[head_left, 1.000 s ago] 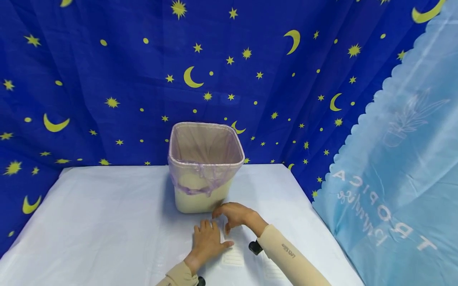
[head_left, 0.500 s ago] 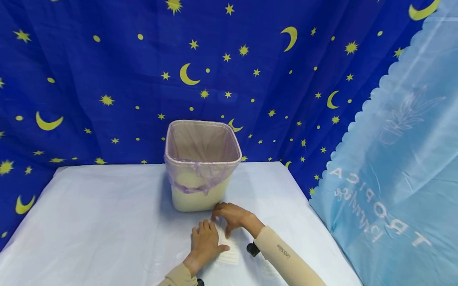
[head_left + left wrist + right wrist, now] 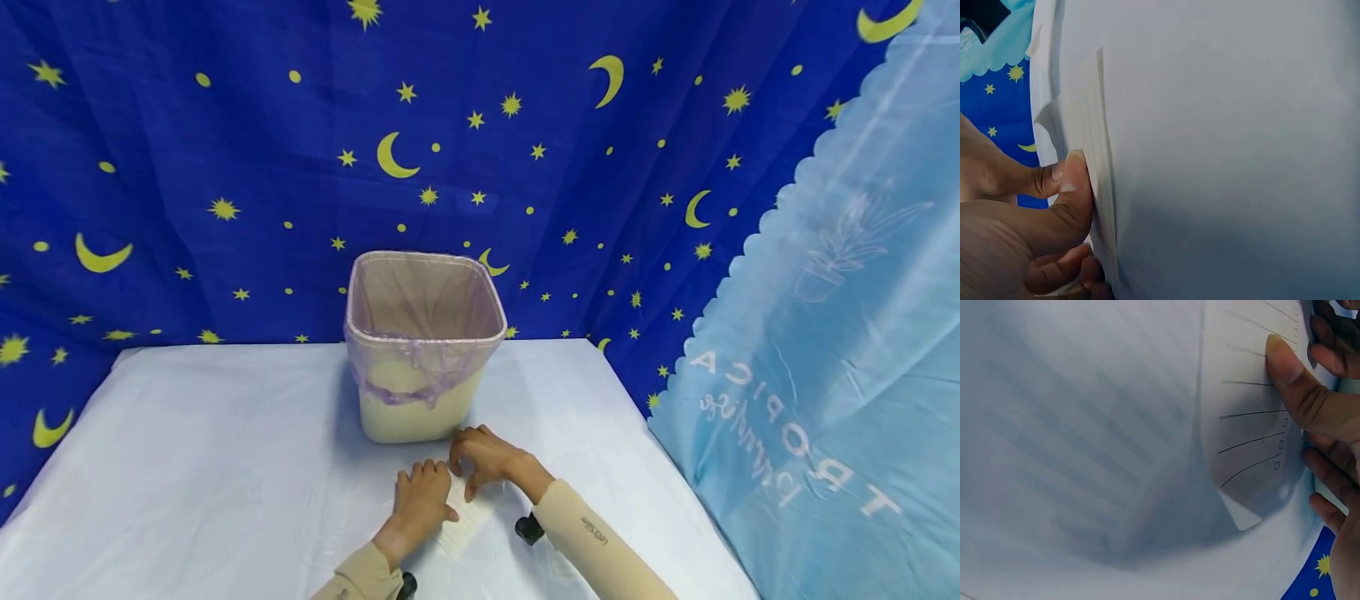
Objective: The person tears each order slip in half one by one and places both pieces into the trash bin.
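Note:
A small cream note sheet point(image 3: 467, 527), printed with lines and small checkboxes, is between my two hands in front of the bin. My left hand point(image 3: 420, 504) holds its left side; in the left wrist view the thumb point(image 3: 1074, 187) lies against the lined sheet point(image 3: 1094, 119), fingers curled below. My right hand point(image 3: 487, 458) grips the far right part. In the right wrist view its thumb point(image 3: 1297, 381) presses the face of the sheet point(image 3: 1244, 434), with fingers behind. The sheet bends, and one corner curls up. The hands partly hide the sheet in the head view.
A cream waste bin point(image 3: 420, 408) lined with a purple bag stands just beyond my hands. Another pale sheet point(image 3: 561, 567) lies by the right forearm. The white-covered table point(image 3: 225, 467) meets a blue star curtain point(image 3: 225, 167) behind and a light-blue curtain point(image 3: 840, 375) at right.
My left hand has shifted slightly left and its thumb has drawn in toward the fingers. The sheet has turned a little between my hands. The right fingers have closed in on it.

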Available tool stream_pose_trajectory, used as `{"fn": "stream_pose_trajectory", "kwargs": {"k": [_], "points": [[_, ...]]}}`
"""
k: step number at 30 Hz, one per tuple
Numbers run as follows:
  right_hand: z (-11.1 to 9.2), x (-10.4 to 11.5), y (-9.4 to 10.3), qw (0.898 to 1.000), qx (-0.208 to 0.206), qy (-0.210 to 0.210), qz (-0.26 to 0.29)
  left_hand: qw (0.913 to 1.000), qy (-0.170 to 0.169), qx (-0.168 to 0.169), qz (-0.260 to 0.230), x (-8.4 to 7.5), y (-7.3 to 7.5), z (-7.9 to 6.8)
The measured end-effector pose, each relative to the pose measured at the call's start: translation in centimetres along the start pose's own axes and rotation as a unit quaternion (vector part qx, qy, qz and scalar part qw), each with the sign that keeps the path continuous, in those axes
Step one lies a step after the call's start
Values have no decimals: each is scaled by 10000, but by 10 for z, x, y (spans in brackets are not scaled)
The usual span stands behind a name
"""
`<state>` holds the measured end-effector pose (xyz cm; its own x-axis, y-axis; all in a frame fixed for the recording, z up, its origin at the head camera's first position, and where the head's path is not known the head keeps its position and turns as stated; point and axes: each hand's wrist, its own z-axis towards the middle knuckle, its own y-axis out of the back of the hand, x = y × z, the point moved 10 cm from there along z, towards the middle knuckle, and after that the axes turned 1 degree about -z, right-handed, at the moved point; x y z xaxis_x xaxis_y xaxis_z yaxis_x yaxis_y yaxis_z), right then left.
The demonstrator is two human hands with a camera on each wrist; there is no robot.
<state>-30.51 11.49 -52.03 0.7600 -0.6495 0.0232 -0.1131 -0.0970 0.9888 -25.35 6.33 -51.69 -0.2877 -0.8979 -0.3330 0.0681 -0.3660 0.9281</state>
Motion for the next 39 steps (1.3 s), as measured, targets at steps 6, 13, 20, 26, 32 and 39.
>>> {"fn": "stream_pose_trajectory", "kwargs": {"k": [6,13,20,26,32,39], "points": [[-3,-3,-6,9962,66,-131,857,9997,-80,119,-212,3,0,1],[-6,-4,-11,9880,117,-13,1539,9980,-55,245,-584,5,-1,1],[-10,-2,-4,9972,-258,94,693,9948,-287,380,-896,6,0,0],[-10,5,3,9913,-337,265,1244,9886,-548,513,-1305,12,4,-1],[-6,12,7,9787,-229,416,1998,9803,-505,630,-1804,19,8,0],[-4,16,21,9880,-432,188,1472,9843,-529,345,-1649,28,19,1]]}}
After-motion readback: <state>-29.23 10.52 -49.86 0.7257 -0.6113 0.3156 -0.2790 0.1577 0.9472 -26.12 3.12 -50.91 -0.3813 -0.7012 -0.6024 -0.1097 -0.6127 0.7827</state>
